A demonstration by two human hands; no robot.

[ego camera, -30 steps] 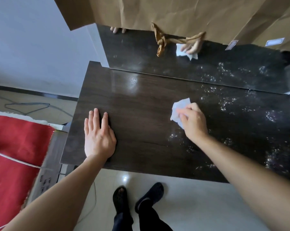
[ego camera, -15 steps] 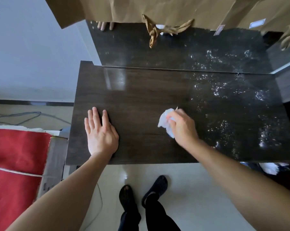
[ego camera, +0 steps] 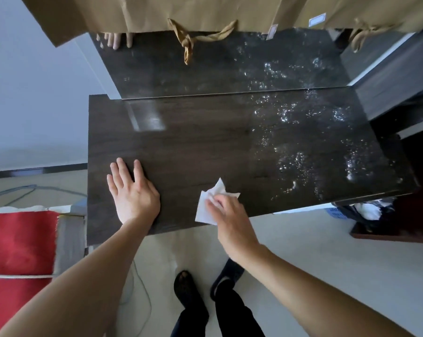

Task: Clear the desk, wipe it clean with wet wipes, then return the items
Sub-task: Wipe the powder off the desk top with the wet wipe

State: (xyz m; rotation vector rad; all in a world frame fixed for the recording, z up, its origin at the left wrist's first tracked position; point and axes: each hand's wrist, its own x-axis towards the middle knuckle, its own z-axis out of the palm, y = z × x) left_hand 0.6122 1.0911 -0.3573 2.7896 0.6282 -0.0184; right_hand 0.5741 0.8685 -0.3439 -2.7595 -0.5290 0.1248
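The white wet wipe (ego camera: pixel 205 209) lies crumpled on the near edge of the dark wooden desk (ego camera: pixel 193 144), a little right of the middle, held down under the bent, slightly blurred fingers of the right hand (ego camera: pixel 230 221). The left hand (ego camera: pixel 132 193) rests flat on the desk just left of it, palm down and fingers spread. Shiny wet streaks (ego camera: pixel 315 152) cover the right half of the desk, brown paper bags (ego camera: pixel 157 13) hang over its far side, and a red cloth (ego camera: pixel 18 242) lies on the floor at the left.
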